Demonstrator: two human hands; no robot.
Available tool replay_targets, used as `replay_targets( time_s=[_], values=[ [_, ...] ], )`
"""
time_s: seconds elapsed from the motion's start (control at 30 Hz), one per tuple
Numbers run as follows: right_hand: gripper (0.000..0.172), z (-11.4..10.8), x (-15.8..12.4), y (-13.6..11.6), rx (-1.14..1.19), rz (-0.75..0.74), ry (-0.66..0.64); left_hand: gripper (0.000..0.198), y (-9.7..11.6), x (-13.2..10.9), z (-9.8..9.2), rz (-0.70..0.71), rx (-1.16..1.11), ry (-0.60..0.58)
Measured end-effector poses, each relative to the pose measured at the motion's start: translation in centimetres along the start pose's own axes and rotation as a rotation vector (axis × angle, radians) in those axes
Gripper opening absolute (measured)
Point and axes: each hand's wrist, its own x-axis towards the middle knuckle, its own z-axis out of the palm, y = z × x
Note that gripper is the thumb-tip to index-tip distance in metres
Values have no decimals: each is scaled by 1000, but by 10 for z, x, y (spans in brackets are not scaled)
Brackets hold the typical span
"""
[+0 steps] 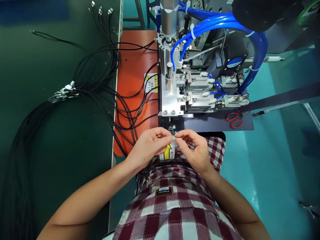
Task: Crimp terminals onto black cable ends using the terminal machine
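Fingertips of both my hands meet just in front of the machine's near edge. My left hand (156,143) is closed in a pinch on fine coloured wires (174,138), which look like the stripped end of a cable. From the other side my right hand (193,148) pinches the same small wires between thumb and forefinger. The cable behind them is mostly hidden by my left hand. Below my left wrist, more bare coloured wire ends (149,181) hang against the checked apron (175,206). A yellow arrow label (168,152) shows beneath my hands.
A machine with metal cylinders (168,60) and blue air hoses (225,21) stands ahead. Black cables (130,110) run from it across an orange plate (137,73) to a bundle with metal connectors (63,91) on the dark green table (62,143). Red-handled scissors (235,120) lie at right.
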Motion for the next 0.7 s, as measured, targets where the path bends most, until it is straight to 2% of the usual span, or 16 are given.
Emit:
replay_targets(
  time_s=[0.13, 0.2, 0.27, 0.37, 0.43, 0.6, 0.7],
  values=[
    [6, -1, 0, -4, -224, -180, 27, 18, -2, 0, -2, 24, 24, 0],
    [8, -3, 0, -6, -277, -211, 15, 19, -1, -1, -1, 42, 48, -13],
    [9, -5, 1, -7, -195, -143, -13, 18, -1, -3, 0, 69, 82, -32],
    [13, -6, 1, -6, 88, 62, -68, 17, -2, -5, 2, 155, 114, -25],
    [15, -4, 1, -5, 198, 138, -84, 16, -3, -6, 3, 184, 112, -19],
    [11, -4, -1, -5, 116, 76, -27, 13, -1, -9, 4, 168, 189, -28],
    [9, -5, -2, -4, 114, 80, -38, 14, 0, -9, 4, 141, 163, -25]
  ],
)
